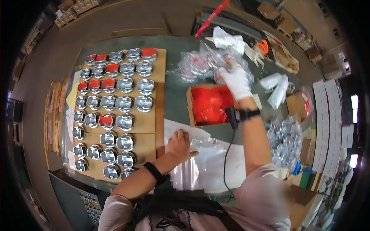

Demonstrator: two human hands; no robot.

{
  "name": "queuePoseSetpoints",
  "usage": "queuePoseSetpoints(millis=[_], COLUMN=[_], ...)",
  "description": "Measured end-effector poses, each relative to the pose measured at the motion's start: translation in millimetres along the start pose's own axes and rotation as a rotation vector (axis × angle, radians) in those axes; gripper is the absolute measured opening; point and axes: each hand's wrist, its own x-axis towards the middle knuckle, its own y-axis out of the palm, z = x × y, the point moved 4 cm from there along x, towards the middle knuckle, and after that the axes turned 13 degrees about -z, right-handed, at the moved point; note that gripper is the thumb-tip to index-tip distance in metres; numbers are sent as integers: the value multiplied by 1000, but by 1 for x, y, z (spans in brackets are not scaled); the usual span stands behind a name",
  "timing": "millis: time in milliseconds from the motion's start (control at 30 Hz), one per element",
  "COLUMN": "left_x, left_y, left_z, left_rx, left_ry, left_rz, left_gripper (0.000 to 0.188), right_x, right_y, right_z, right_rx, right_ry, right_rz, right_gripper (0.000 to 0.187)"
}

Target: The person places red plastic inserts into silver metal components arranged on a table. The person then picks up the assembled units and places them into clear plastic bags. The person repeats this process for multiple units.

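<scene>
My left hand [179, 145], bare, rests palm down with its thumb apart. It lies on white paper [175, 129] beside flat clear plastic bags [200, 163]. Farther off to the right, my white-gloved right hand [236, 81] reaches into a heap of clear plastic bags [196, 65] with small parts inside. Its fingers curl onto one of these bags and are partly hidden. Close below that hand is an open cardboard box [190, 111] with red plastic [212, 106] in it. Rows of silver pistons [124, 103], several with red tops, stand on cardboard [144, 127] at the left.
Rolled clear bags [278, 88], a white cloth [227, 39] and orange-handled scissors [263, 47] lie at the far right. Another heap of bagged parts [284, 140] sits beside my right arm. A dark cable [227, 161] runs across the green table [175, 96].
</scene>
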Motion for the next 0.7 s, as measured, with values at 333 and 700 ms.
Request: queuePoseSetpoints(millis=[333, 700], left_x=[-23, -62], left_y=[44, -38], left_z=[-18, 16], left_rx=[-205, -157], left_ry=[-195, -146], left_rz=[105, -122], left_gripper=[75, 36], right_x=[-360, -365], right_y=[-112, -47], right_z=[-101, -21], right_rx=[32, 496], right_ry=[527, 856], right_rz=[466, 531], right_gripper=[68, 43])
